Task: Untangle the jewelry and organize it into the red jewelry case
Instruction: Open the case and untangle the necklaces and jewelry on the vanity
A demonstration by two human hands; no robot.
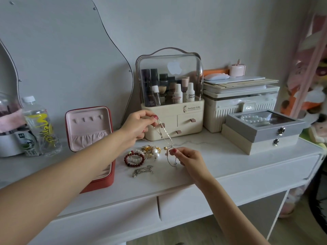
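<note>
The red jewelry case [106,181] stands open on the white dressing table [221,167], its pink-lined lid [88,128] upright; my left forearm crosses its base. My left hand [138,128] pinches the top of a thin silver chain [165,135], lifted above the table. My right hand [187,158] pinches the chain's lower end just above the tabletop. Between the case and my right hand lies a pile of jewelry: a dark red bead bracelet [133,159], gold pieces with pearls [153,150] and a tangled silver chain [142,171].
A cream cosmetics organizer [174,121] with a clear dome stands right behind the pile. A grey and a beige box [261,133] are stacked to the right, with a ribbed storage box [230,110] behind them. A water bottle [39,128] stands left of the case.
</note>
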